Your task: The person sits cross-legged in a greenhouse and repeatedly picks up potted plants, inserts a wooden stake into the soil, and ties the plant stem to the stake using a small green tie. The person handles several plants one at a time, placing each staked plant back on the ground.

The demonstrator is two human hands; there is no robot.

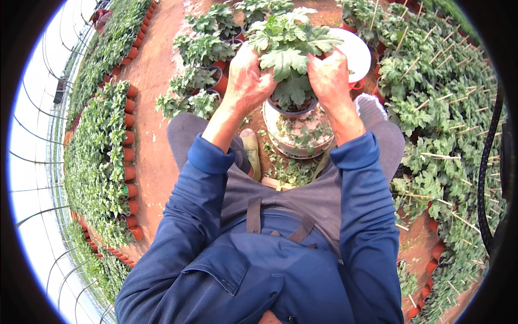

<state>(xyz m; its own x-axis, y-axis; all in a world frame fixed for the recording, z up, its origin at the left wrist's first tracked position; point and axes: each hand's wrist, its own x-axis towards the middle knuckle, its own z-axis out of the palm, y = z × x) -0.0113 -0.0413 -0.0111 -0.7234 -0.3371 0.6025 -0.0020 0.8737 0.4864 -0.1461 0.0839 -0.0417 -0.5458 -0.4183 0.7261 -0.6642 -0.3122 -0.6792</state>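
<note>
A leafy potted plant, resembling a chrysanthemum, stands upright between my hands. Its dark-rimmed pot rests on a round, worn drum-like stand between my knees, with leaf scraps strewn over the top. My left hand holds the foliage from the left, its thumb pointing inward below the leaves. On the opposite side my right hand is curled against the leaves. Foliage covers the fingertips of both hands, so the exact stems or leaves between them are hidden.
A white round container with a red handle stands behind my right hand. Potted plants sit ahead on the left. Dense staked plants fill the right side. Rows of orange pots line the reddish dirt path. Cut leaves litter the ground.
</note>
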